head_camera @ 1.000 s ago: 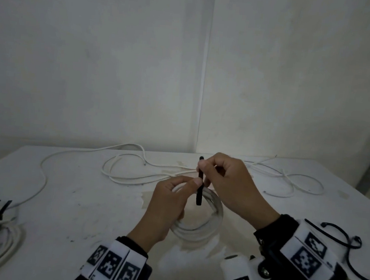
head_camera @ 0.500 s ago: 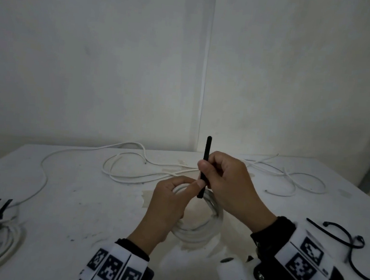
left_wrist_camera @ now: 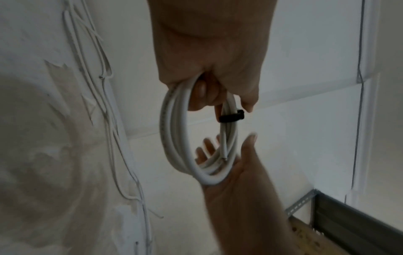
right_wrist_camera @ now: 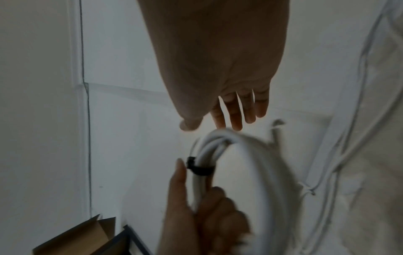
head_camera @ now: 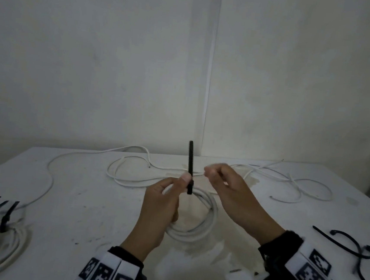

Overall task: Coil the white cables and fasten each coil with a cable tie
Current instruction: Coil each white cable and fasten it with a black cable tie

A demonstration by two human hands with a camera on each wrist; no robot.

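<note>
Above the white table (head_camera: 65,196), the left hand (head_camera: 156,211) grips a white cable coil (head_camera: 197,217) cinched by an upright black cable tie (head_camera: 190,165); the right hand (head_camera: 230,194), fingers loosely extended, holds nothing.

Left hand (left_wrist_camera: 209,51) gripping white cable coil (left_wrist_camera: 174,134), black cable tie (left_wrist_camera: 231,117) cinched around it, right hand (left_wrist_camera: 237,172) open beneath
</note>
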